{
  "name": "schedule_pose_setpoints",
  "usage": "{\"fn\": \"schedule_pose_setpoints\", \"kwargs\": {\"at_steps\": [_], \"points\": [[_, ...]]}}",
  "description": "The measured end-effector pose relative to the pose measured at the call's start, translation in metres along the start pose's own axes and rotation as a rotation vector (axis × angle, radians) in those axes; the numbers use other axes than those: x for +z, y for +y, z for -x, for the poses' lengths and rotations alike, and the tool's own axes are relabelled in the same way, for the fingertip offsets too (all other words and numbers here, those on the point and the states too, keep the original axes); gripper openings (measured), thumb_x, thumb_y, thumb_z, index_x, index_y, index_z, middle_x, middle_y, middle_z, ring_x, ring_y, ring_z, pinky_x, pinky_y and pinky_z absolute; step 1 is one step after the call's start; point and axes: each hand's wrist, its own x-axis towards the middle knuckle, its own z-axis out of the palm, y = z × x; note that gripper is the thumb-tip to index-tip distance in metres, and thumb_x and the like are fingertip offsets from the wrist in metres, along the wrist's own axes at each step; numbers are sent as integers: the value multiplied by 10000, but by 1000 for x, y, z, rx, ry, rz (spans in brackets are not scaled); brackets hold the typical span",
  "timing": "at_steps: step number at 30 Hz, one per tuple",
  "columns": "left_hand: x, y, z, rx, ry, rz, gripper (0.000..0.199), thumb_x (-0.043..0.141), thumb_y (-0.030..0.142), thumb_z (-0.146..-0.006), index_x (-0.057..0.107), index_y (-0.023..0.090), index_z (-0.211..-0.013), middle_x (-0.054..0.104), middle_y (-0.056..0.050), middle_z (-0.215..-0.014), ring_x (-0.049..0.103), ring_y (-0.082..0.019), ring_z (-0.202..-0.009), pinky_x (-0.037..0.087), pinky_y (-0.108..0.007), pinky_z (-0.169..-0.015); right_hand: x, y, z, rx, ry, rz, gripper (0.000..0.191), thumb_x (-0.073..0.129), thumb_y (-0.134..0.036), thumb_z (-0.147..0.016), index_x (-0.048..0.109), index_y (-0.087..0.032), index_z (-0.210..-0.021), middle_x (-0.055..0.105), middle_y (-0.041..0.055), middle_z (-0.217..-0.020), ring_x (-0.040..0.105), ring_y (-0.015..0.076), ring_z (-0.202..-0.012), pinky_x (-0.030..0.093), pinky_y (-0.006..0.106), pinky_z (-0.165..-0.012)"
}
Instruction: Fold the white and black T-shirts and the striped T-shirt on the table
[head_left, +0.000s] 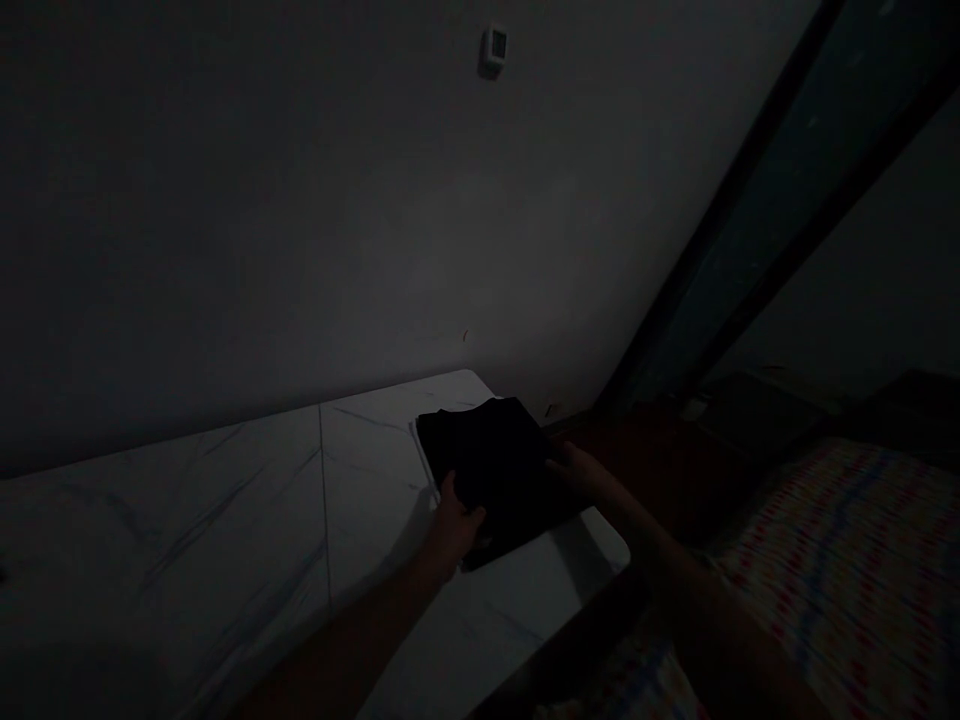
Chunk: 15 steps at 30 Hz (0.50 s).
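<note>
A folded dark garment [495,450] lies near the right end of a white marble-patterned table [255,520]. A thin pale edge shows beneath its left side; I cannot tell what that layer is. My left hand [454,525] grips the cloth's lower left edge, its thumb on top of the fabric. On the opposite side, my right hand [577,470] is closed on the right edge, with its fingertips partly hidden in the dark. The room is very dim, so the garment's kind and folds are hard to make out.
Behind the table rises a plain wall with a small white device [495,46] mounted on it. A bed with a colourful patterned cover [847,560] stands at the right. A dark-framed glass panel [780,170] slants along the upper right, and the table has a seam [324,500].
</note>
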Motion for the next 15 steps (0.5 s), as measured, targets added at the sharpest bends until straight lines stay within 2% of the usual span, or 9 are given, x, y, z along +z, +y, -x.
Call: {"fn": "schedule_pose_setpoints", "kwargs": {"at_steps": [2,3,5,6,8,10,12,15], "points": [[-8,-5,1,17,0,-157,905,721,251,-827,202,257,-1568,653,-87,-1042,664,-195,-810,612,-346,-678,-4,-2,10,89,-6,136,389,620,-417,-920,627,-154,-1207,709,152,-1166,681,281,-1032,526,358,-858],[-11,-4,-1,59,16,-253,852,726,263,-819,282,226,-1546,657,-72,-962,664,-211,-806,607,-373,-728,-8,-5,14,127,11,204,424,617,-452,-920,619,-154,-1221,708,162,-1158,682,297,-1026,525,374,-851],[-14,4,-9,239,65,-409,655,724,284,-810,496,208,-1420,672,-80,-925,670,-265,-921,559,-432,-908,-14,-19,14,131,74,306,432,573,-452,-942,610,-151,-1249,703,178,-1157,681,316,-1028,521,400,-861],[-11,11,-16,363,79,-463,540,707,292,-821,579,217,-1340,687,-101,-985,655,-292,-1028,504,-453,-1009,-14,-30,11,81,112,332,418,535,-416,-963,604,-147,-1275,693,187,-1185,673,317,-1057,513,409,-893],[-2,28,-33,617,44,-572,410,639,295,-866,643,237,-1273,672,-136,-1222,555,-321,-1267,351,-477,-1166,-8,-52,-1,-119,169,346,428,450,-330,-994,568,-144,-1361,636,195,-1330,606,310,-1215,460,426,-1020],[10,42,-54,796,-34,-765,455,591,293,-891,611,231,-1342,565,-134,-1450,384,-324,-1447,191,-506,-1242,9,-71,-17,-324,167,350,494,410,-296,-1002,490,-140,-1465,502,170,-1513,429,302,-1419,352,450,-1145],[18,46,-74,833,-73,-1006,545,591,339,-894,549,219,-1425,454,-127,-1565,241,-346,-1522,85,-560,-1252,31,-80,-30,-380,113,380,550,397,-331,-1008,424,-145,-1525,378,145,-1607,265,313,-1513,268,501,-1195],[20,35,-93,738,-47,-1224,639,527,502,-927,489,200,-1489,393,-146,-1603,206,-406,-1525,68,-614,-1235,59,-76,-40,-310,11,442,600,362,-436,-1021,379,-171,-1560,306,139,-1638,217,329,-1528,218,548,-1203]]}}
